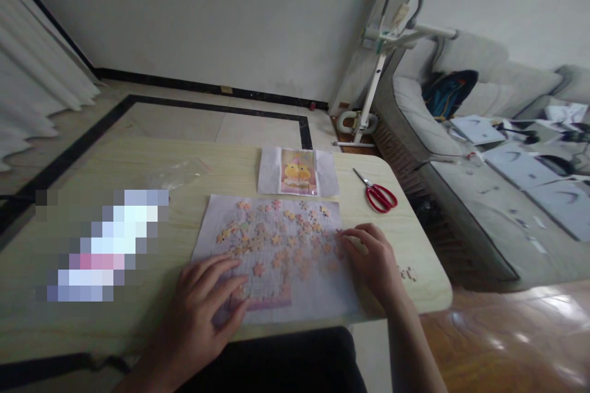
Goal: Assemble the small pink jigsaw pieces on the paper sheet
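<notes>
A white paper sheet lies on the table with many loose jigsaw puzzle pieces scattered over it. Along its lower left part runs a joined pinkish strip of puzzle. My left hand rests over the left end of that strip, fingers apart and curved, partly covering it. At the sheet's right edge my right hand pinches a small puzzle piece between thumb and fingertips. Beyond the sheet lies a creased reference picture of yellow cartoon figures.
Red-handled scissors lie right of the picture. A few more pieces sit near the table's right edge, beside my right wrist. A clear plastic bag and a blurred-out bright object are on the left. A grey sofa stands to the right.
</notes>
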Motion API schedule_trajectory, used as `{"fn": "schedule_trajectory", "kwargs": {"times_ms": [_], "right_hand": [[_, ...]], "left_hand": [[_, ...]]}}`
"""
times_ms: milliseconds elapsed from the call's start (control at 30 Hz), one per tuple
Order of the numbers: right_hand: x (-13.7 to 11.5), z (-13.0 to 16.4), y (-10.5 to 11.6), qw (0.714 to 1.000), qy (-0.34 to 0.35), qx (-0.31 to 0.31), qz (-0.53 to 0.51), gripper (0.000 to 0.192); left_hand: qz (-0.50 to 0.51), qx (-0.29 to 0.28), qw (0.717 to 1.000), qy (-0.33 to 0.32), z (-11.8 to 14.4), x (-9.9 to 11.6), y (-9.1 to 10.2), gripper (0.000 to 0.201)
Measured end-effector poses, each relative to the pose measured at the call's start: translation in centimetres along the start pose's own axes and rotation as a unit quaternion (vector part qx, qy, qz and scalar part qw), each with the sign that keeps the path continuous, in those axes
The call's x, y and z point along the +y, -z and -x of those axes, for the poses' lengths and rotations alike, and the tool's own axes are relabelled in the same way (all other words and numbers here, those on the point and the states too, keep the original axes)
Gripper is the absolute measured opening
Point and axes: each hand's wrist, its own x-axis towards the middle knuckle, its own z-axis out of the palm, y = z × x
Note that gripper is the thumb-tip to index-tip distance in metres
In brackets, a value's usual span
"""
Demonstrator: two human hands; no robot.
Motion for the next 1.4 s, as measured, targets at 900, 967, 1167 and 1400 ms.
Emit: {"fn": "schedule_trajectory", "kwargs": {"times_ms": [900, 967, 1167, 1400], "right_hand": [[-11.5, 0.9, -2.9, 0.837, -0.182, -0.197, -0.477, 0.022], [-11.6, 0.9, -2.8, 0.841, -0.181, -0.197, -0.471, 0.021], [-11.9, 1.3, -2.4, 0.847, -0.169, -0.197, -0.465, 0.017], [-10.4, 1.7, -1.4, 0.876, -0.164, -0.168, -0.422, 0.014]], "left_hand": [[0.197, 0.048, 0.975, 0.09, -1.7, 4.5, 1.0, 0.04], [0.202, 0.027, 0.977, 0.064, -1.9, 4.6, 1.2, 0.04], [0.187, 0.028, 0.981, 0.052, -1.9, 5.0, 1.0, 0.029], [0.162, 0.056, 0.983, 0.073, -2.0, 4.3, 1.3, 0.017]]}}
